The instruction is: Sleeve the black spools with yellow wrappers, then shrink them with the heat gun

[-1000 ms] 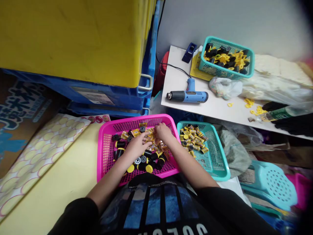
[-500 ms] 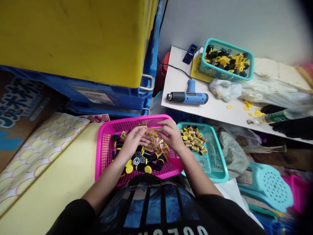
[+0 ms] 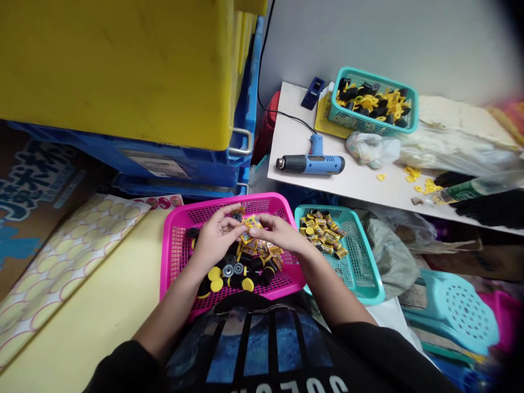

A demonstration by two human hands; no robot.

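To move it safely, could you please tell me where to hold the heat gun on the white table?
Take the blue grip from above: the heat gun lies on its side, nozzle left, grip pointing away, its cord leaving the end.

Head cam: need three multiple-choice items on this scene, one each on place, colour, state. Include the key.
1. Where does the blue heat gun lie?
A) on the white table top
B) on the turquoise stool
C) on the blue crates

2. What colour is the mesh basket under the hands?
A) yellow
B) pink
C) teal

3. How are the left hand and right hand placed?
A) resting on the table
B) gripping the heat gun
C) over the basket, fingers at the gold-wrapped pieces

1 A: the gun lies on the white top, its cord running back.
2 B: rim and mesh are pink.
3 C: both hands sit above the pile, fingertips close together.
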